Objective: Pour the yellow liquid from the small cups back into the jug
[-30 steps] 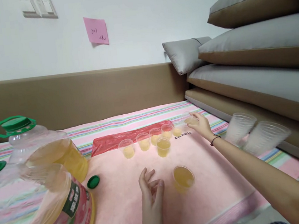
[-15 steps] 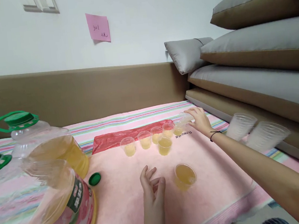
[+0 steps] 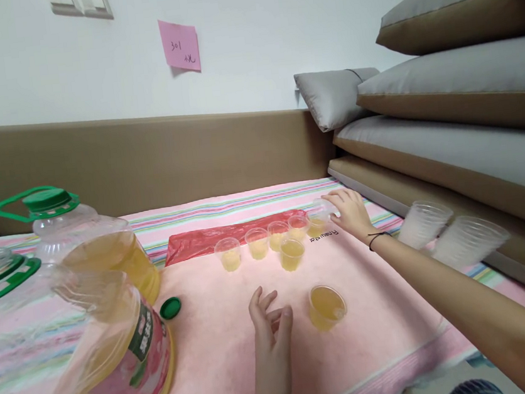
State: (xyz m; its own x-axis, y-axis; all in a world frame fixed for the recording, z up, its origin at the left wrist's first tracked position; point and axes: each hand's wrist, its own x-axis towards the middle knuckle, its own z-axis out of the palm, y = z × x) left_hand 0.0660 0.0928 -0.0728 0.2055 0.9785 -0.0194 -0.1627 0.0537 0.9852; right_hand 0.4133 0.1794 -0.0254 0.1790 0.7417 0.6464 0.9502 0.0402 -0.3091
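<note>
My right hand reaches to the far end of the row, its fingers closed around a clear plastic cup. That cup overlaps a cup of yellow juice, so I cannot tell whether the two touch. Several more juice cups run leftward from there, with one cup slightly nearer to me. My left hand hovers over the pink cloth, holding nothing, its fingers loosely bent and apart. Just to its right stands a fuller cup of juice.
Two big juice jugs, a near one and a far one, stand at left. A green cap lies beside them on the pink cloth. Red plastic lies behind the cups. Stacked clear cups and piled cushions are at right.
The view has shifted slightly, so most things sit a little further right. Both hands keep nearly the same pose; my right hand still has the clear cup.
</note>
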